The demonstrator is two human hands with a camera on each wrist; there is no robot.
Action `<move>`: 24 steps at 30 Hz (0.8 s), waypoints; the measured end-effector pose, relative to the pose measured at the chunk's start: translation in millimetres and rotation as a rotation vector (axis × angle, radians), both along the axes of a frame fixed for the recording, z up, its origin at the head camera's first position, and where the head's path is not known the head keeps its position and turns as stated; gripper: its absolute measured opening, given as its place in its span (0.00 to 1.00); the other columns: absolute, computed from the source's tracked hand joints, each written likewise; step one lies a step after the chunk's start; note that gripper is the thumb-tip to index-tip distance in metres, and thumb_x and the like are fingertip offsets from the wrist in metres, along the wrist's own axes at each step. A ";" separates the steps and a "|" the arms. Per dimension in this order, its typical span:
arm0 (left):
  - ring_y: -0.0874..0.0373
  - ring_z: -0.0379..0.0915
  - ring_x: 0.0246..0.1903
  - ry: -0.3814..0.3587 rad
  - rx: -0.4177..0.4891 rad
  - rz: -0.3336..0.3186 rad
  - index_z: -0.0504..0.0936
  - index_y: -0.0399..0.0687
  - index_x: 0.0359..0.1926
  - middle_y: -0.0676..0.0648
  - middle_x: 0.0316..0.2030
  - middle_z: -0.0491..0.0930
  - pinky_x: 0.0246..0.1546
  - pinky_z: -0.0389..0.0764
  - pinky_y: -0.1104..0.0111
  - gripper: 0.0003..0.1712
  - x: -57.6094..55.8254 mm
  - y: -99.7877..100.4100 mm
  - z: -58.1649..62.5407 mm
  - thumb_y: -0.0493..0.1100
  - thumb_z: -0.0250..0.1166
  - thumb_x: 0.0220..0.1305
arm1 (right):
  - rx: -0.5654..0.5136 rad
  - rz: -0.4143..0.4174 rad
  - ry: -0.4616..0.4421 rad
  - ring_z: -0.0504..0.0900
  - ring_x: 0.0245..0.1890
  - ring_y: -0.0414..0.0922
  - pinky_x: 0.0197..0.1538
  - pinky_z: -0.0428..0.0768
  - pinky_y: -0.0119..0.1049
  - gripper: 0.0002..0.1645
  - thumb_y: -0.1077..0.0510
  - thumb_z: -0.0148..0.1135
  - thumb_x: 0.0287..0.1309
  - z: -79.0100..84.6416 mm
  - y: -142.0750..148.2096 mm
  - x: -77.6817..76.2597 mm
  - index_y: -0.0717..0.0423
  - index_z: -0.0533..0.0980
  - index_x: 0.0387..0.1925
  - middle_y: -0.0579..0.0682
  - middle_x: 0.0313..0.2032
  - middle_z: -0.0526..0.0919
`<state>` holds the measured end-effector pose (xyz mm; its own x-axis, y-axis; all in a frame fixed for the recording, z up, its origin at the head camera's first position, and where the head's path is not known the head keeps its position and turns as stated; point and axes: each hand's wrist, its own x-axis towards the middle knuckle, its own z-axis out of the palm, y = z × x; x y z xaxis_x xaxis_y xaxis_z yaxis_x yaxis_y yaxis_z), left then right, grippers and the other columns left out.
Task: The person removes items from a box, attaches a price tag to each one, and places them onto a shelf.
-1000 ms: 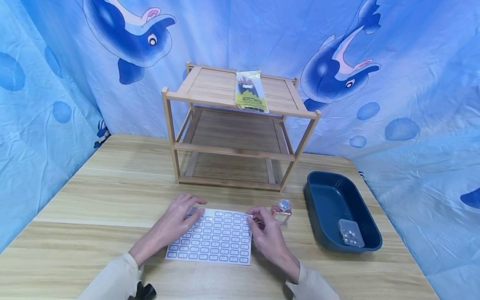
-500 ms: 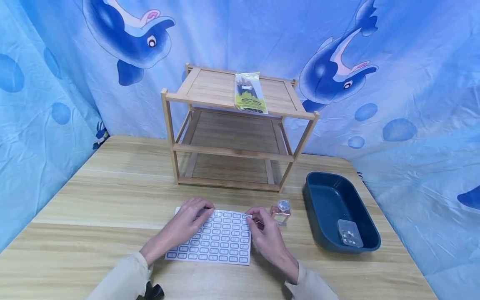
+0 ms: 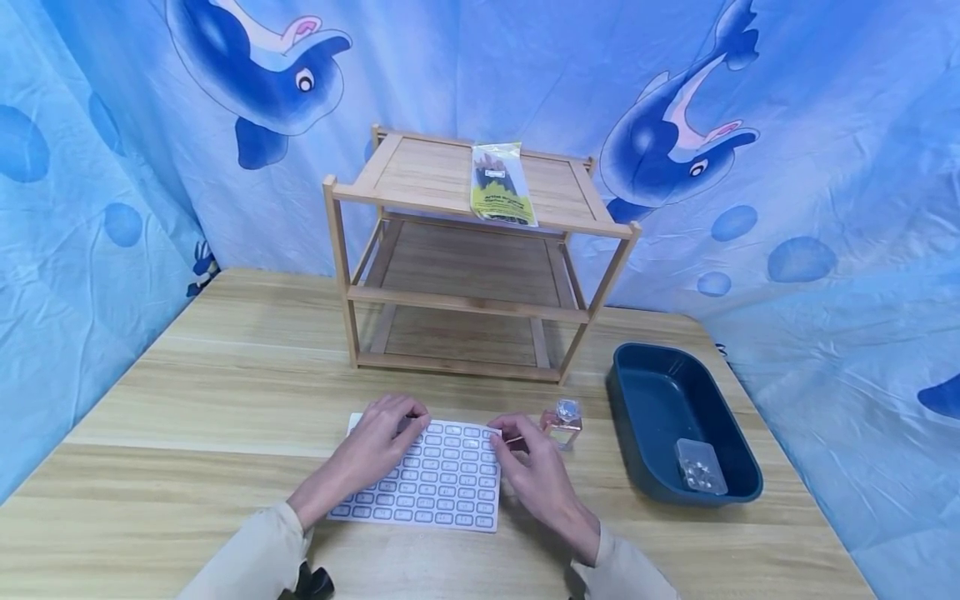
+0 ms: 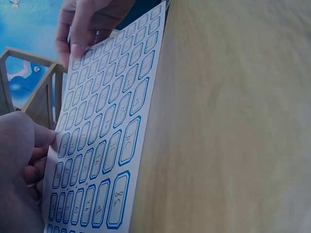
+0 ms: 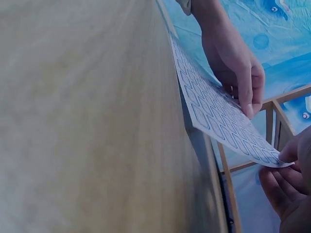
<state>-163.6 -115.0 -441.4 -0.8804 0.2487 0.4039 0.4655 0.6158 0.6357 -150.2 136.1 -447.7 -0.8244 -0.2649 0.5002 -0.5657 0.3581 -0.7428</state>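
Note:
A white sheet of blue-bordered label stickers point(image 3: 442, 483) with small handwritten marks lies in front of the person, its far edge raised off the table in the right wrist view. The left hand point(image 3: 378, 446) pinches that far edge left of its middle, thumb on the printed face and fingers behind. At the far right corner, the right hand point(image 3: 536, 475) holds the sheet between thumb and fingers. From the left wrist, the marks on the labels point(image 4: 116, 145) show larger. Just beyond the right hand stands a small pink glass bottle point(image 3: 562, 423) with a clear faceted cap.
A dark blue plastic basin point(image 3: 630, 442) stands at the right, with a clear box of small shiny pieces point(image 3: 701, 467) inside. Behind the sheet is a wooden shelf rack point(image 3: 468, 304), a yellow glove packet point(image 3: 501, 187) on its top. Blue dolphin-print curtains point(image 3: 525, 75) hang around the table.
The left hand has slid right along the sheet's far edge, uncovering its far left corner, and then stayed about there. The right hand keeps its hold at the right corner.

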 end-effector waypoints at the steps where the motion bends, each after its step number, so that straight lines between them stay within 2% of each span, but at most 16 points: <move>1: 0.49 0.78 0.48 -0.008 -0.001 0.007 0.85 0.49 0.40 0.52 0.38 0.84 0.54 0.77 0.49 0.03 0.2 0.4 0.2 0.36 0.66 0.71 | 0.016 -0.004 0.031 0.85 0.36 0.45 0.41 0.87 0.37 0.13 0.74 0.67 0.61 0.3 0.3 -0.4 0.61 0.81 0.46 0.49 0.38 0.86; 8: 0.50 0.77 0.47 -0.067 0.009 0.049 0.85 0.48 0.39 0.50 0.39 0.84 0.50 0.79 0.51 0.03 0.7 3.8 0.9 0.37 0.66 0.71 | 0.086 -0.061 0.255 0.83 0.43 0.49 0.44 0.86 0.40 0.17 0.72 0.72 0.54 3.4 1.0 -3.3 0.65 0.81 0.47 0.53 0.47 0.82; 12: 0.50 0.77 0.47 -0.092 0.015 0.054 0.85 0.47 0.40 0.50 0.39 0.84 0.51 0.78 0.50 0.03 0.9 6.7 2.2 0.37 0.66 0.71 | 0.098 -0.047 0.325 0.82 0.42 0.49 0.43 0.86 0.42 0.17 0.72 0.72 0.54 5.4 -1.4 -3.8 0.65 0.81 0.46 0.53 0.46 0.82; 17: 0.49 0.78 0.47 -0.112 0.051 0.038 0.85 0.47 0.39 0.49 0.39 0.85 0.57 0.74 0.46 0.03 -0.1 10.2 1.7 0.36 0.66 0.70 | 0.128 0.015 0.313 0.81 0.41 0.45 0.44 0.85 0.37 0.15 0.69 0.72 0.56 6.8 -9.5 -1.7 0.63 0.81 0.46 0.51 0.43 0.83; 24: 0.49 0.78 0.47 -0.136 0.087 0.005 0.85 0.48 0.39 0.50 0.39 0.85 0.63 0.69 0.43 0.05 -1.3 15.1 0.4 0.35 0.65 0.70 | 0.183 0.036 0.250 0.82 0.44 0.44 0.50 0.84 0.34 0.14 0.66 0.72 0.58 5.7 -20.3 0.5 0.62 0.81 0.46 0.50 0.43 0.82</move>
